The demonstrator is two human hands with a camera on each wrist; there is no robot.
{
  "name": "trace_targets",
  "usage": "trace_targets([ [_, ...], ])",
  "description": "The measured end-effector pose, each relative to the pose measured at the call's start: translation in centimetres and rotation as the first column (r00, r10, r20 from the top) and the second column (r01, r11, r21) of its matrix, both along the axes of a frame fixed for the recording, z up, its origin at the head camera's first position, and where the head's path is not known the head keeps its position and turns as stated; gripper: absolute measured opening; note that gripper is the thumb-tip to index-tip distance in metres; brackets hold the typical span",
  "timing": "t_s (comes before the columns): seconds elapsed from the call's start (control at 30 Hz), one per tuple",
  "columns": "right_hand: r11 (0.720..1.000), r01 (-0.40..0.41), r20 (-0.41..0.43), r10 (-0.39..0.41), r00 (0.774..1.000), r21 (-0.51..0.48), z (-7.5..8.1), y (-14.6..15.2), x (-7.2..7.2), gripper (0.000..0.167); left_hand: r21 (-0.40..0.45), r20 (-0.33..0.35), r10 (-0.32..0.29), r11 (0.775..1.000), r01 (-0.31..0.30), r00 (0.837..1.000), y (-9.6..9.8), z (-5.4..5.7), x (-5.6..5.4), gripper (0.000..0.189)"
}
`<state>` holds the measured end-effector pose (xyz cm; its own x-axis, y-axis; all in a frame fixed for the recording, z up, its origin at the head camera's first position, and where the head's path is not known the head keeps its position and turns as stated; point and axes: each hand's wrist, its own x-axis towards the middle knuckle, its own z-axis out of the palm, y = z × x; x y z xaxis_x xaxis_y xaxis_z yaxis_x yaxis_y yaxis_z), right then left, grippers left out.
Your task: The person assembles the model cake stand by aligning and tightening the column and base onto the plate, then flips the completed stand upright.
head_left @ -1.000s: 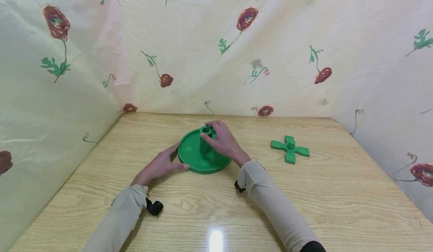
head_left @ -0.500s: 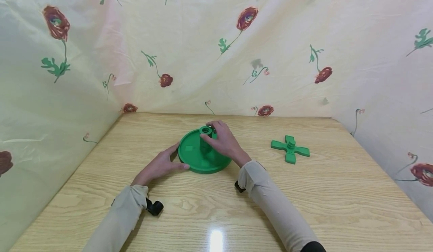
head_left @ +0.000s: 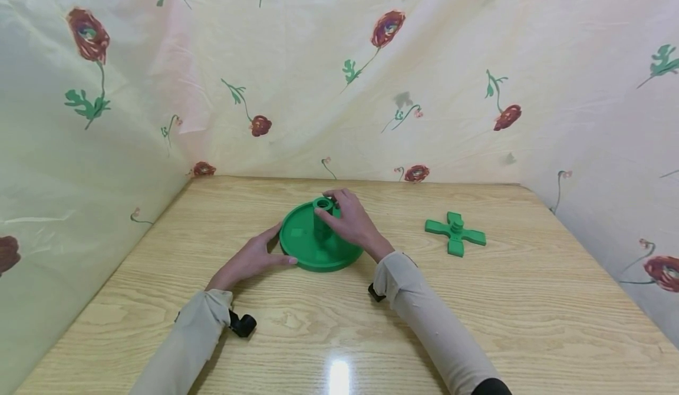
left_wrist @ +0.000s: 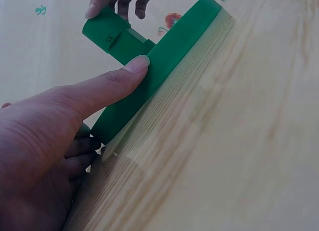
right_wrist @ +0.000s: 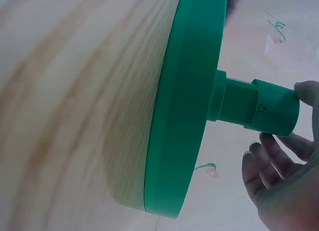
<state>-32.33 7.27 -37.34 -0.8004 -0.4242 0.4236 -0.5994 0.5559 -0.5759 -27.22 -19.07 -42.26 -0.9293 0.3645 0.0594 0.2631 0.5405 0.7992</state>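
A round green base with a raised rim (head_left: 299, 252) lies flat on the wooden table. Upright at its middle stands a hollow green post (head_left: 320, 230), marked "32" on the side seen in the right wrist view. My left hand (head_left: 253, 259) holds the base's left edge, thumb (left_wrist: 137, 64) against the rim and fingers around the far side. With thumb and fingertips, my right hand (head_left: 354, 221) pinches the top of the post (right_wrist: 273, 107). Apart to the right lies a green cross-shaped piece (head_left: 455, 234) with a short peg rising from its centre.
The wooden table (head_left: 530, 300) reaches back to a hanging cloth (head_left: 297, 76) printed with red flowers, which also encloses the left and right sides. Black wrist cameras (head_left: 242, 326) sit at both cuffs, low over the table.
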Motion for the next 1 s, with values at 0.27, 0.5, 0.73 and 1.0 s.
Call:
trace_targets([
  [0.27, 0.999, -0.033, -0.022, 0.033, 0.999, -0.005, 0.03, -0.09, -0.01, 0.046, 0.011, 0.013, 0.001, 1.000, -0.001, 1.000, 0.09, 0.11, 0.12, 0.106],
  [0.5, 1.000, -0.027, -0.009, 0.027, 1.000, 0.002, -0.06, -0.17, -0.32, 0.048, 0.014, 0.001, -0.003, 1.000, 0.003, 1.000, 0.09, 0.17, 0.06, 0.105],
  [0.73, 1.000, -0.024, -0.018, 0.024, 1.000, 0.008, -0.02, -0.12, -0.10, 0.044, 0.023, 0.001, -0.012, 1.000, 0.012, 1.000, 0.03, 0.06, 0.05, 0.105],
  [1.0, 0.999, -0.037, -0.005, 0.037, 0.999, -0.014, -0.01, -0.17, -0.25, 0.037, 0.004, 0.008, -0.004, 1.000, 0.004, 1.000, 0.05, 0.12, 0.03, 0.105],
])
